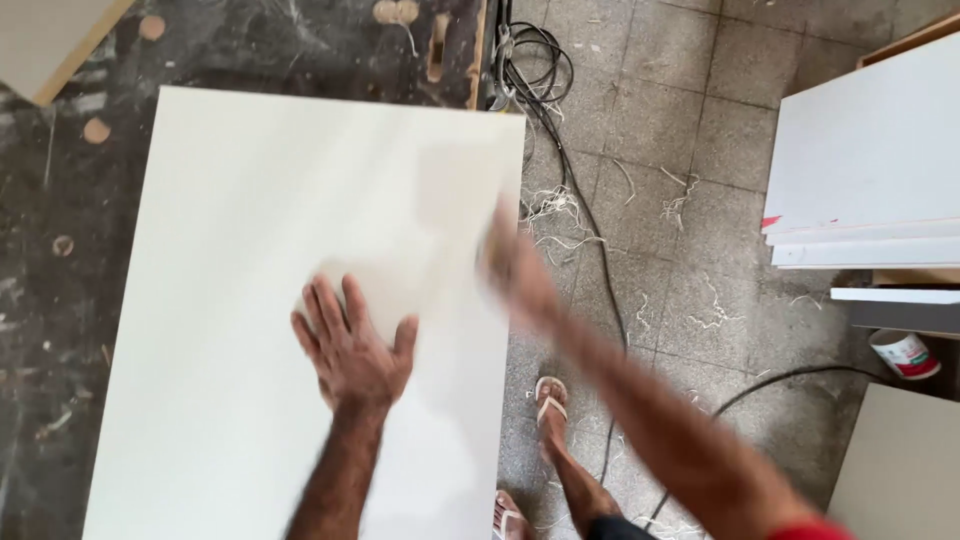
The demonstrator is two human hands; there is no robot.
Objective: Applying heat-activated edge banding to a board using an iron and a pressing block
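**Flat on the panel — left hand pressed down, right hand a blur**

Right now I see my left hand (350, 345) lying palm down on the large white panel (250, 250), fingers spread wide and gripping nothing. It sits a little right of the panel's middle. The panel covers most of the dark, stained tabletop (60, 250), and its right edge hangs out over the tiled floor (680, 120).

My right hand (510, 265) is at that right edge, smeared by motion — I cannot tell whether its grip is wide, narrow or closed on the edge. The forearm runs back to the lower right.

Below the edge, a foot in a sandal (550, 400) stands on the tiles among pale shavings. A black cable (560, 150) trails from a coil near the tabletop's far corner down past the foot. Stacked white boards (860, 160) lie to the right, with a small tub (905, 355) just below them.
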